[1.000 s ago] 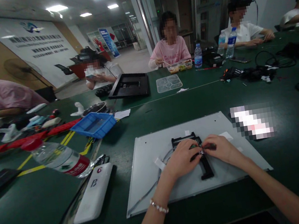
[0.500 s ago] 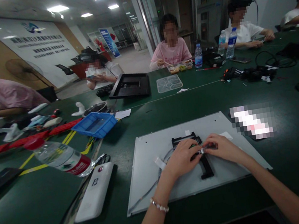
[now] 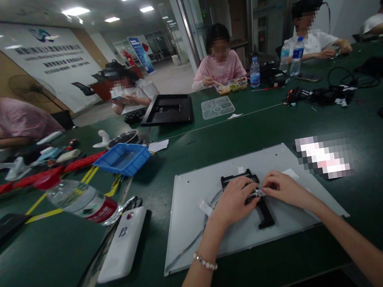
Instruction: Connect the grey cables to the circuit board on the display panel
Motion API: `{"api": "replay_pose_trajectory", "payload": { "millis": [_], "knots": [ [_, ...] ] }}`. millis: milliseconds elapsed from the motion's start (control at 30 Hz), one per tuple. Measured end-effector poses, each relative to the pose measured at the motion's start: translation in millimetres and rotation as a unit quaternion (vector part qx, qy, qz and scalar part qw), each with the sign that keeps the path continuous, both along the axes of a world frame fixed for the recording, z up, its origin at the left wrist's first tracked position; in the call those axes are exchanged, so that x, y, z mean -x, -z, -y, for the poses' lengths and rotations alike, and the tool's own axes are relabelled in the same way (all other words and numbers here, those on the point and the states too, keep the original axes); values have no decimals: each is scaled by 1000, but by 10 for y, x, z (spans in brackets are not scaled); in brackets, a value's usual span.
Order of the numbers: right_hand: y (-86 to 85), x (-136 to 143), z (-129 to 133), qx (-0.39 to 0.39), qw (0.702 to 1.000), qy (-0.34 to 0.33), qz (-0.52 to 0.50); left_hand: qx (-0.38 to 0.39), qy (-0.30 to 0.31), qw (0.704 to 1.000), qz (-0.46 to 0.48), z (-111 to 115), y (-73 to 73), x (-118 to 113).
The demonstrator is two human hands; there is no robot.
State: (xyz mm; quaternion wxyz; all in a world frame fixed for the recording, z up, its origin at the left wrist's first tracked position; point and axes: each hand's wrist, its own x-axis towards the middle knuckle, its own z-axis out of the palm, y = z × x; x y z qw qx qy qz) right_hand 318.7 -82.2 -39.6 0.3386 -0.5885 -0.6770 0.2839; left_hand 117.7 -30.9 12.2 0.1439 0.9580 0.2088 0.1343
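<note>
On my feed, the right hand (image 3: pixel 286 189) pinches a pale strip (image 3: pixel 260 192) at the black bracket (image 3: pixel 265 213). The left hand (image 3: pixel 233 202) lies across that bracket; its fingers' grip I can't tell.

A beaded bracelet (image 3: pixel 206 263), seemingly pearly white, circles the left wrist (image 3: pixel 211 241).

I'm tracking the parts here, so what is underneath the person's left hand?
Part of a black frame lies under the left hand, on a pale panel; the frame's upper and lower ends show. A grey cable runs toward the hand. What the palm covers cannot be seen.
</note>
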Motion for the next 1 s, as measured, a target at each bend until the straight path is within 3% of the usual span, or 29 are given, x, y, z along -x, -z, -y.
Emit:
{"api": "replay_pose_trajectory", "payload": {
  "millis": [467, 700, 867, 1000],
  "knots": [
    [106, -276, -13, -8, 993, 114, 33, -16, -10, 1000, -13, -4, 20, 12],
    [119, -296, -42, -67, 980, 169, 88, -53, -70, 996, -22, -38, 51, 28],
    [-129, -150, -195, -90, 989, 78, 88, -60, -108, 992, -17, -80, 88, 43],
    [-304, 28, -500, -90, 990, -10, 109, -71, -172, 983, 1, -126, 139, 56]
  ]
}}
